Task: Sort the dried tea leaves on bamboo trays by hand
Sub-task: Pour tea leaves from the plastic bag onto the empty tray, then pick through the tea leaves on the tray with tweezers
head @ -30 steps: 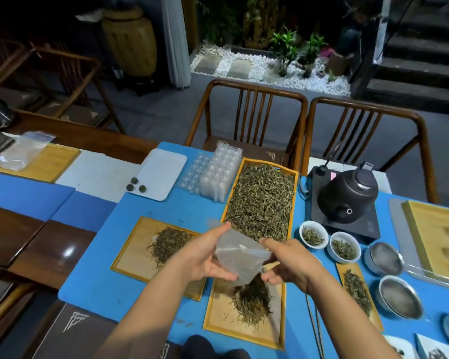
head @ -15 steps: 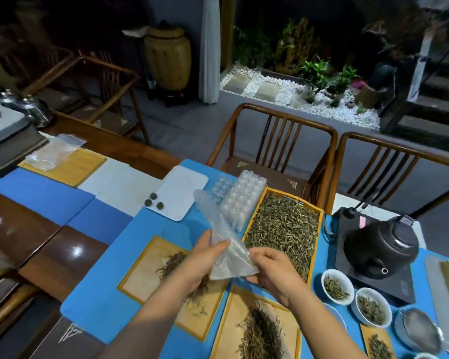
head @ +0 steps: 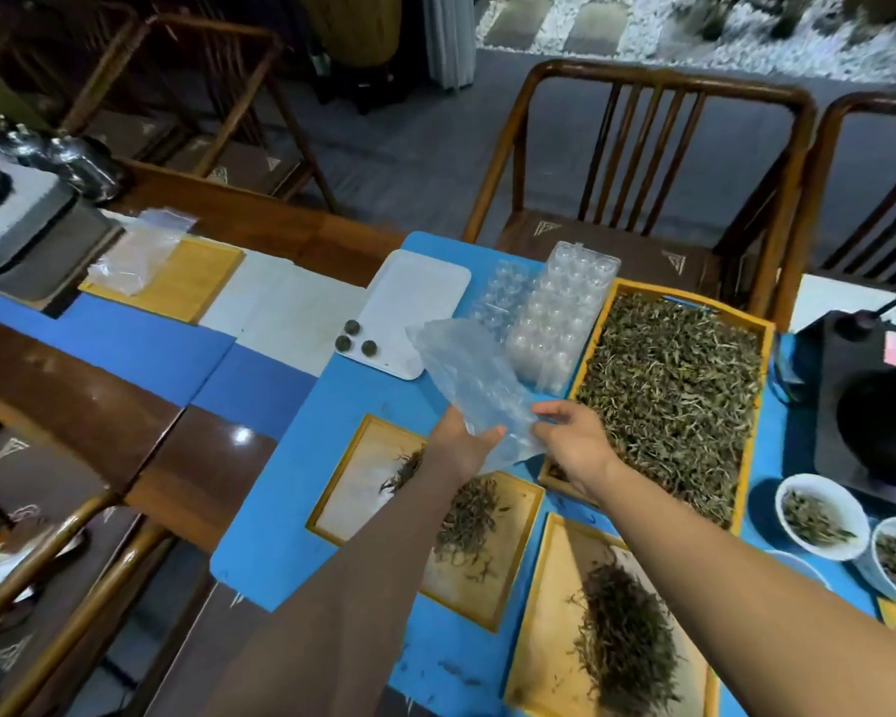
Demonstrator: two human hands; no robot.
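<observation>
Three bamboo trays hold the dried tea here, and going from the nearest outward: the nearest rectangular bamboo tray (head: 539, 639) carries a dark, loose heap of long dried tea leaves (head: 627, 644), and just beyond it to the left a second pale bamboo tray (head: 353, 473) has a thinner scatter, partly hidden under the forearm. Above these the person's left hand (head: 461, 442) pinches the lower end of a clear, crinkled plastic bag (head: 474, 385) between thumb and fingers, while the right hand (head: 572, 437) has its fingers loosely extended against the bag's other edge; whether it really grips I cannot tell. The bag stands up limp and looks empty and nearly weightless, so I would judge it slippery and best held at its mouth with both hands. The leaves themselves look light, brittle and springy; small pinches from the edge of a heap should spare them from breaking. To the right sit two small white porcelain bowls (head: 823, 514) with a little greenish leaf in each. Farther back, the long deep bamboo tray (head: 590, 364) is filled edge to edge with paler green leaf. Beside it stand clear plastic blister moulds (head: 559, 313), and left of those a white rectangular plate (head: 409, 302) bearing three small dark tea balls (head: 353, 345).
</observation>
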